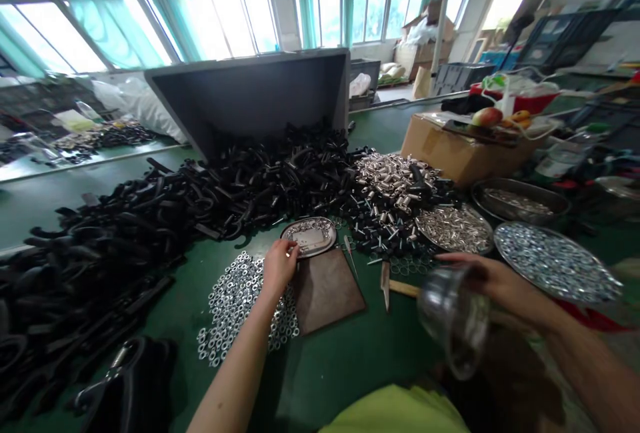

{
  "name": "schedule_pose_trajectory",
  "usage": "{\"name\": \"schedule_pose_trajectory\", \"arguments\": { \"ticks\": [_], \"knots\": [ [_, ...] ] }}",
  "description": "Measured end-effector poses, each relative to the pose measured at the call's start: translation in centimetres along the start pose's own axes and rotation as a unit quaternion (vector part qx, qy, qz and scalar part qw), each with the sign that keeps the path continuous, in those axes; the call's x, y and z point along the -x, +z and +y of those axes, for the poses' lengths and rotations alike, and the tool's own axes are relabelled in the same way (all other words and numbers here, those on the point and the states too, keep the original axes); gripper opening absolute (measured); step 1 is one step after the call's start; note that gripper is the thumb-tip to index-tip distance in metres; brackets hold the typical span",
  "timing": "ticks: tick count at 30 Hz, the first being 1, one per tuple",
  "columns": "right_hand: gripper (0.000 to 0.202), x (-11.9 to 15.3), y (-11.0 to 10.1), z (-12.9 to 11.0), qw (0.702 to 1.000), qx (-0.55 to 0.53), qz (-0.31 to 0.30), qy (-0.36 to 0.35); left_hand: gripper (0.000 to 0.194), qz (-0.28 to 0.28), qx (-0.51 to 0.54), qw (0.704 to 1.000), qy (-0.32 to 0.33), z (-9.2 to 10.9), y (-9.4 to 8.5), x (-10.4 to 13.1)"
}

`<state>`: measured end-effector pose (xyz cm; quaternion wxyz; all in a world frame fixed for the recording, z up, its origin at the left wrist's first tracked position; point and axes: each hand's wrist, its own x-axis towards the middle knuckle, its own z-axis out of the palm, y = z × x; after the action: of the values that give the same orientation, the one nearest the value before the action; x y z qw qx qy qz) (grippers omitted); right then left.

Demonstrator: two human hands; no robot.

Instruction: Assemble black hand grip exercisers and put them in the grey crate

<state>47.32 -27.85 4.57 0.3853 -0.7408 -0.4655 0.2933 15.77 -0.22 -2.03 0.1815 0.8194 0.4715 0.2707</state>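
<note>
Centrally, brown board (330, 289) lay on green table (370, 346). Just beyond board: oval tray (313, 238) with small metal parts. Your left hand (281, 263) was at tray's near-left rim, fingers bent, narrow; whether they pinched anything could not be told. Well right of board, your right hand (483, 279) gripped blurred metal bowl (450, 319), tilted. Left of board: metal nuts (235, 306). Between board and bowl: hammer (385, 283).
</note>
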Motion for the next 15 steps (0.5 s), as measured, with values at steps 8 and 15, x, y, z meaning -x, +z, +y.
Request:
{"name": "schedule_pose_trajectory", "arguments": {
  "ticks": [8,15],
  "knots": [
    [0.032,-8.2,12.5,-6.6,0.951,0.166,-0.24,-0.1,0.013,0.005,-0.074,0.996,-0.044,-3.2,0.0,-1.9],
    [0.023,-15.5,14.9,-9.3,0.899,0.323,-0.202,-0.216,0.015,-0.037,-0.08,0.996,-0.023,-2.0,1.5,-4.3]
  ]
}}
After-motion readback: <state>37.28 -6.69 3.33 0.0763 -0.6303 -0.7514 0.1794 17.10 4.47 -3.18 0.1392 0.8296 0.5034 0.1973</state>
